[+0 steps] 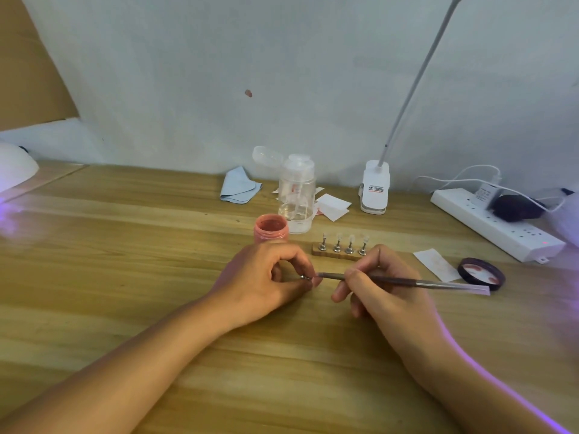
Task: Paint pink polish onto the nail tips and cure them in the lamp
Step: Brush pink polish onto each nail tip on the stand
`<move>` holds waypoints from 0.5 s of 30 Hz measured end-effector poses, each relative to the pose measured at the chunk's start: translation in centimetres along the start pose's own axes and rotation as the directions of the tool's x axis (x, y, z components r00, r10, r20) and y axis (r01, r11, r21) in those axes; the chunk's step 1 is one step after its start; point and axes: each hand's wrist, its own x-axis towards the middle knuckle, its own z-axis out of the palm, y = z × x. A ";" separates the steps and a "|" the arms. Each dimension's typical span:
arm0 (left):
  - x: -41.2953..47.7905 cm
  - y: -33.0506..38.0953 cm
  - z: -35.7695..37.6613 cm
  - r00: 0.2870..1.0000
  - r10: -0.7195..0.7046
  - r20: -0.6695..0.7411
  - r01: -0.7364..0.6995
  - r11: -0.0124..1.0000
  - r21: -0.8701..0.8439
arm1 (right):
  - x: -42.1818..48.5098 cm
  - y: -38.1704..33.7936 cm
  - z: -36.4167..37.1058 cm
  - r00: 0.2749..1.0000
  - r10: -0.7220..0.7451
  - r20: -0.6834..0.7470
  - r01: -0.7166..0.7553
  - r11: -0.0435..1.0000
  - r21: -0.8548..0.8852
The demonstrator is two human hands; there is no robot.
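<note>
My left hand [269, 280] pinches a small metal nail-tip holder [306, 277] between thumb and forefinger, low over the wooden table [125, 245]. My right hand [376, 283] grips a thin brush [407, 280] like a pen, and its bristle end touches the tip at the holder. Just behind my left hand stands an open jar of pink polish [271, 227]. A wooden stand [336, 254] to its right carries several more nail tips on metal pegs. The curing lamp [15, 170] shows at the far left edge, with purple light under it.
A clear pump bottle [296, 195] stands behind the jar, with a blue cloth [239, 184] and white paper pads [333, 205] beside it. The jar's dark lid [481, 273] lies at right. A clip lamp [375, 191] and a power strip [495, 223] sit at the back right.
</note>
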 end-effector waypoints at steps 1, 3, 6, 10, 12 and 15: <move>0.0 0.0 0.0 1.000 0.001 0.001 -0.001 1.000 0.000 | 0.0 0.0 0.0 1.000 0.001 0.003 -0.001 1.000 -0.004; 0.0 0.2 0.0 1.000 0.000 0.001 0.000 1.000 -0.010 | 0.0 0.1 -0.1 1.000 0.003 -0.015 -0.003 1.000 -0.005; 0.0 0.2 0.1 1.000 -0.017 -0.004 0.017 1.000 -0.015 | 0.2 0.2 -0.3 0.999 0.006 -0.042 -0.006 1.000 -0.007; -0.1 0.2 0.0 1.000 -0.018 -0.003 0.018 0.999 -0.027 | 0.2 0.2 -0.2 0.998 0.008 -0.055 -0.009 1.000 -0.015; -0.1 0.3 0.0 1.000 -0.017 -0.003 0.017 1.000 -0.024 | 0.2 0.3 -0.2 0.999 0.007 -0.051 -0.008 1.000 -0.023; -0.1 0.3 0.1 1.000 -0.017 -0.011 0.017 1.000 -0.023 | 0.2 0.4 -0.3 0.999 0.009 -0.053 -0.011 0.999 -0.031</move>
